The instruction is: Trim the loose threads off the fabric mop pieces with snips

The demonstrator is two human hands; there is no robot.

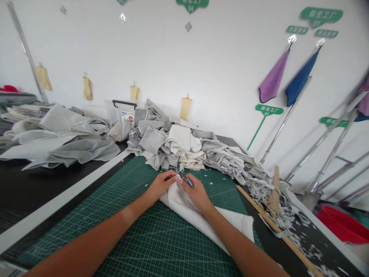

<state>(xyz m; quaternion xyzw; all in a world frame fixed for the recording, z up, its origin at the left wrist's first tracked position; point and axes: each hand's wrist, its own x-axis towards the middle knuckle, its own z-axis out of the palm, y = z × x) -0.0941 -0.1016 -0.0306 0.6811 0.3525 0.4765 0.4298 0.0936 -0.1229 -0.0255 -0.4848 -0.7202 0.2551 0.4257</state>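
A piece of white cloth lies partly folded on a green cutting mat, its far corner raised. My left hand pinches that corner between thumb and fingers. My right hand is closed around small thread snips with a blue handle; their metal tip points away from me, close to the pinched corner. The palm side of my right hand is hidden, and so is part of the snips. Small white scraps lie on the mat just beyond my hands.
Beyond the mat is a heap of grey and white cloths, with another pile at the left. A wooden strip, scissors and tangled offcuts lie at the right. A red basin stands past the table edge.
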